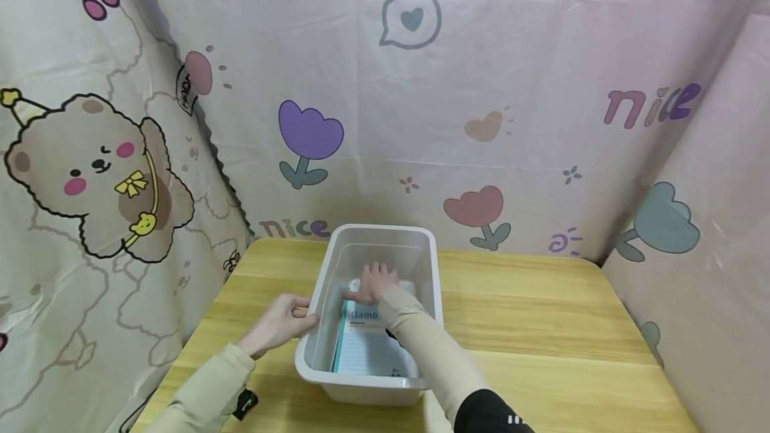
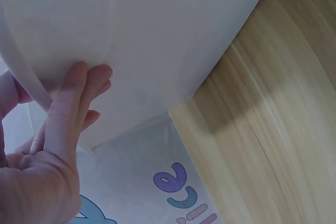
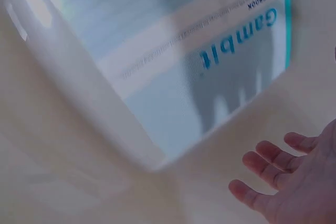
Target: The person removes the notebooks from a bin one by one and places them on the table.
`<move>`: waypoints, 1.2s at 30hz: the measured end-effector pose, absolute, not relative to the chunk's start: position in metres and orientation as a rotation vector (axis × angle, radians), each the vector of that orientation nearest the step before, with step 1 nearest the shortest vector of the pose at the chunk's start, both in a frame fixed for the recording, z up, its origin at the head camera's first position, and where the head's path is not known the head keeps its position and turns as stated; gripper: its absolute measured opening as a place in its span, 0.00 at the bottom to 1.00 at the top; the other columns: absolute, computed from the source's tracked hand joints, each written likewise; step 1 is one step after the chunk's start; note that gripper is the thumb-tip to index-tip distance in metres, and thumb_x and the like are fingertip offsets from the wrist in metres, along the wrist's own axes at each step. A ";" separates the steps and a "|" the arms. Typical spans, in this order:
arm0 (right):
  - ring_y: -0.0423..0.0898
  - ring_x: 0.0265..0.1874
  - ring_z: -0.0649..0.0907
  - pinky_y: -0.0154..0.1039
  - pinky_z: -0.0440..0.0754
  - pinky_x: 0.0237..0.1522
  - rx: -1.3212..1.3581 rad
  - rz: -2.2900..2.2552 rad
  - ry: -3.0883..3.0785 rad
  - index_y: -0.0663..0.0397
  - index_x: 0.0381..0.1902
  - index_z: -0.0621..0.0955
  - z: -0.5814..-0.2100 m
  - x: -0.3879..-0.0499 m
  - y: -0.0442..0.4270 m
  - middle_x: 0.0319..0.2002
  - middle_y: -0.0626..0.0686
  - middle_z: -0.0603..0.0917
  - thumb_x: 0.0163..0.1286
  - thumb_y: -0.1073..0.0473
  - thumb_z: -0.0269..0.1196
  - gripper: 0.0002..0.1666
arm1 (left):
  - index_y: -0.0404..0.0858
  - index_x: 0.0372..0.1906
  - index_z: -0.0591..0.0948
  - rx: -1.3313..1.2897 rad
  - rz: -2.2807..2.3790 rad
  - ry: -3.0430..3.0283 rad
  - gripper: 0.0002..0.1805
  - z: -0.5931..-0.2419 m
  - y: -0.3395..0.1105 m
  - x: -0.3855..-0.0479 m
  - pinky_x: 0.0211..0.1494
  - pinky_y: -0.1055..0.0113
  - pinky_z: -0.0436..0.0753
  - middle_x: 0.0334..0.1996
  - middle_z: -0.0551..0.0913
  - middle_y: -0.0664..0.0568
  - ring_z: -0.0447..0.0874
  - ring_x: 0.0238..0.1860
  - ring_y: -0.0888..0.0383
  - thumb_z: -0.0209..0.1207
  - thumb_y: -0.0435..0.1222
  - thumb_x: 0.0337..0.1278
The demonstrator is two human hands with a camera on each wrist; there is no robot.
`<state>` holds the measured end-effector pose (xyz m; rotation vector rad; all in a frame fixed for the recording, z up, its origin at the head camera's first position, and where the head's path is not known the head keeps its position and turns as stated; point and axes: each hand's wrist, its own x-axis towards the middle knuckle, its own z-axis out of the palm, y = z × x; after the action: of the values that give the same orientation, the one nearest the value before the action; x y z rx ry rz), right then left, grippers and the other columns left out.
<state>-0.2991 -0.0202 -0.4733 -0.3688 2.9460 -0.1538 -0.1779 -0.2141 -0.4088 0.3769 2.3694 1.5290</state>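
Note:
A white plastic bin stands on the table, with a light blue notebook marked "Gambit" lying flat inside; the right wrist view shows the notebook close up. My left hand pinches the bin's left rim, thumb on one side and fingers along the outer wall, as the left wrist view of the hand shows. Inside the bin, over the far end of the notebook, is my right hand, fingers spread and relaxed. In the right wrist view this hand holds nothing; whether it touches the notebook I cannot tell.
The wooden table extends on both sides of the bin. A patterned curtain hangs behind and along both sides. A small black object is beside the left sleeve near the table's front.

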 end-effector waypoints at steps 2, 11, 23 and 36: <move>0.54 0.67 0.75 0.54 0.76 0.68 -0.364 -0.148 2.947 0.56 0.68 0.72 -0.482 -0.300 -0.023 0.66 0.57 0.76 0.60 0.20 0.57 0.54 | 0.12 0.60 0.70 0.378 1.532 2.371 0.25 -0.409 -0.215 -0.177 0.47 0.52 0.91 0.49 0.82 0.21 0.87 0.49 0.30 0.55 0.27 0.64; 0.53 0.73 0.68 0.55 0.69 0.76 -0.316 -0.124 2.839 0.54 0.70 0.71 -0.500 -0.299 -0.022 0.73 0.56 0.70 0.54 0.19 0.62 0.59 | 0.12 0.61 0.70 0.346 1.538 2.385 0.26 -0.409 -0.214 -0.178 0.48 0.52 0.91 0.50 0.82 0.21 0.87 0.50 0.31 0.55 0.28 0.64; 0.54 0.73 0.70 0.57 0.66 0.77 -0.366 -0.108 2.811 0.55 0.66 0.73 -0.500 -0.288 -0.017 0.69 0.57 0.73 0.52 0.24 0.69 0.55 | 0.14 0.60 0.72 0.326 1.543 2.402 0.24 -0.411 -0.213 -0.174 0.47 0.52 0.91 0.49 0.83 0.23 0.87 0.49 0.31 0.55 0.28 0.63; 0.51 0.68 0.75 0.52 0.73 0.73 -0.500 0.136 2.883 0.50 0.66 0.74 -0.515 -0.303 -0.019 0.66 0.52 0.78 0.49 0.19 0.66 0.57 | 0.14 0.60 0.72 0.342 1.544 2.413 0.24 -0.413 -0.212 -0.175 0.45 0.51 0.92 0.49 0.83 0.22 0.87 0.48 0.32 0.55 0.28 0.63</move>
<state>-0.3034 -0.0194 -0.5153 -0.5000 2.8833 0.1357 -0.1748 -0.2125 -0.4128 0.3416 2.4134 1.5445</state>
